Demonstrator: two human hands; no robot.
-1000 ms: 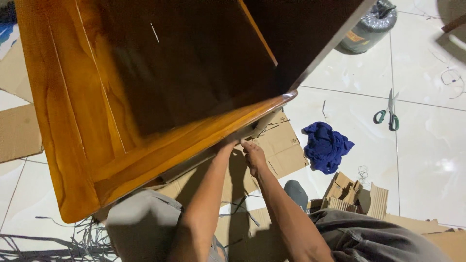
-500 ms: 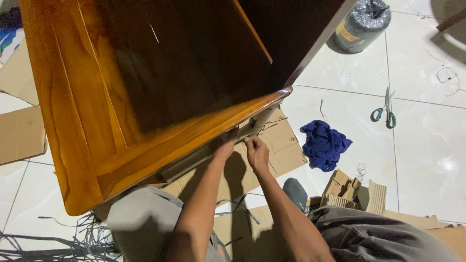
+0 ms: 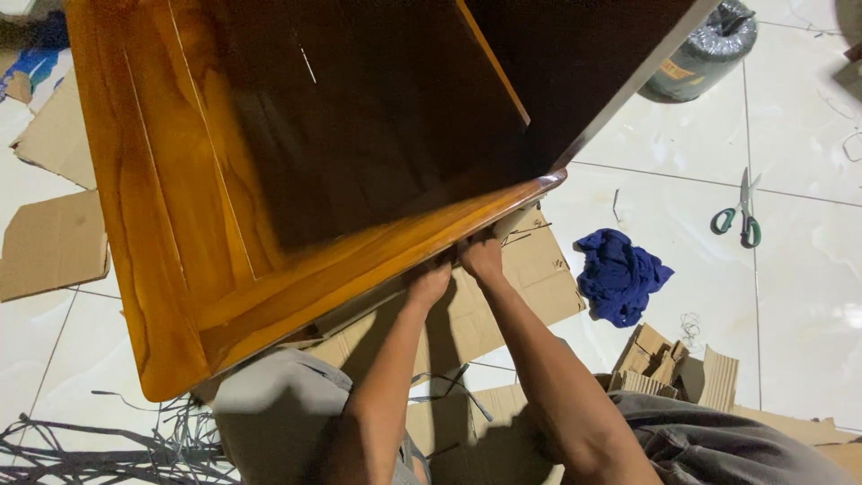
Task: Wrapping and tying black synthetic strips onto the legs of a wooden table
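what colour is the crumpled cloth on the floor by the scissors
Dark blue: the cloth shows best in the head view, lying on white tile.

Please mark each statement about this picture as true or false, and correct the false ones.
1. Both hands are at the lower edge of the wooden panel. True: the left hand and the right hand touch that edge.
2. The scissors have red handles. False: the handles are green.
3. A blue cloth lies on the floor tiles. True.
4. The right hand holds the scissors. False: they lie on the floor, apart from both hands.
5. Flat cardboard lies under the hands. True.
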